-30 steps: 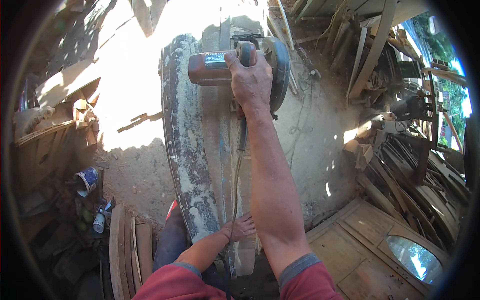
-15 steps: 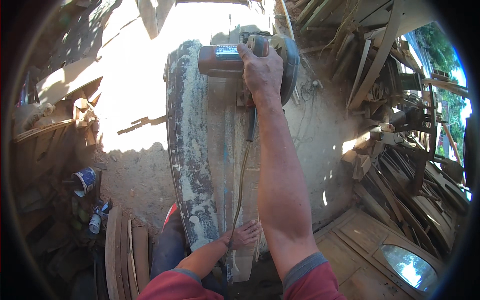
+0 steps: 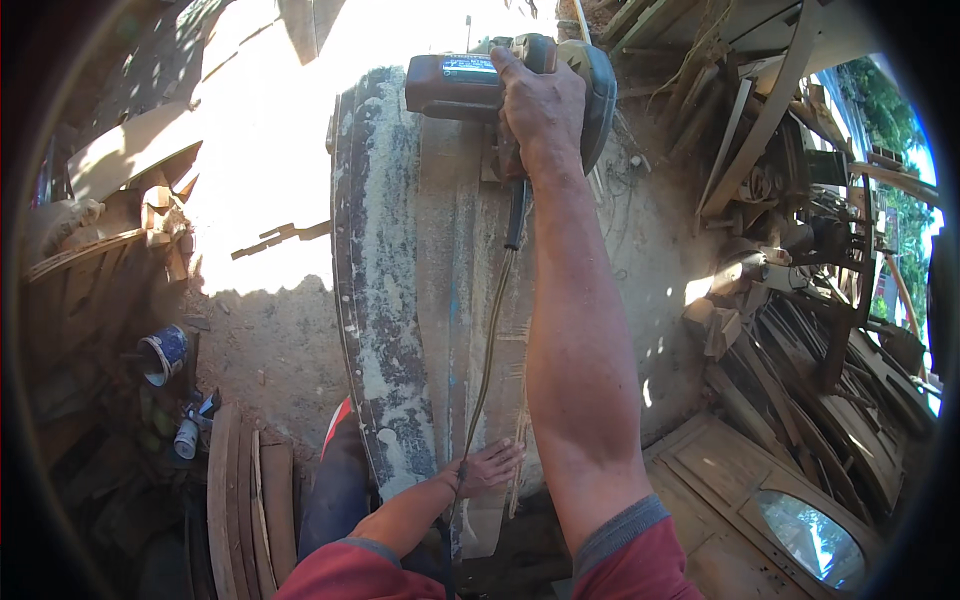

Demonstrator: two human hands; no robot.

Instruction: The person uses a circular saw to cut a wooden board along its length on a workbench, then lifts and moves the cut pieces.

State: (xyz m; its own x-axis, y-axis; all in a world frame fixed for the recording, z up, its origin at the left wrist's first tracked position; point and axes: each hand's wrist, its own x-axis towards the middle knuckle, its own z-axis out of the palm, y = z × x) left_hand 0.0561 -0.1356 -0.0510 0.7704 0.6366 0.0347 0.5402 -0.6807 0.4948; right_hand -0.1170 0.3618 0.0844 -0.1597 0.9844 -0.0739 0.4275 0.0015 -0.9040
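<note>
My right hand (image 3: 545,112) is wrapped round the rear handle of a corded circular saw (image 3: 452,92), with the arm stretched far forward. The saw rests over a long wooden board (image 3: 487,290) lying on a narrow workbench (image 3: 385,330) whose dark top is worn and smeared pale. From the saw's handle a cord (image 3: 489,350) runs back toward me and passes over my left wrist. Close to me, my left hand (image 3: 490,467) lies flat on the board's near end, fingers extended toward its right edge, beside a thin splintered strip (image 3: 519,470). The blade is hidden from view.
Wood offcuts (image 3: 800,380) pile up at the right, above a panelled wooden door (image 3: 700,470) with an oval glass. Curved planks (image 3: 235,500) stand at the lower left. A paint bucket (image 3: 165,355) sits near them. Strong sunlight washes out the floor at far left.
My right hand and the saw have moved farther from me and slightly right. The cord has drawn out with them. My left hand stays at the board's near end.
</note>
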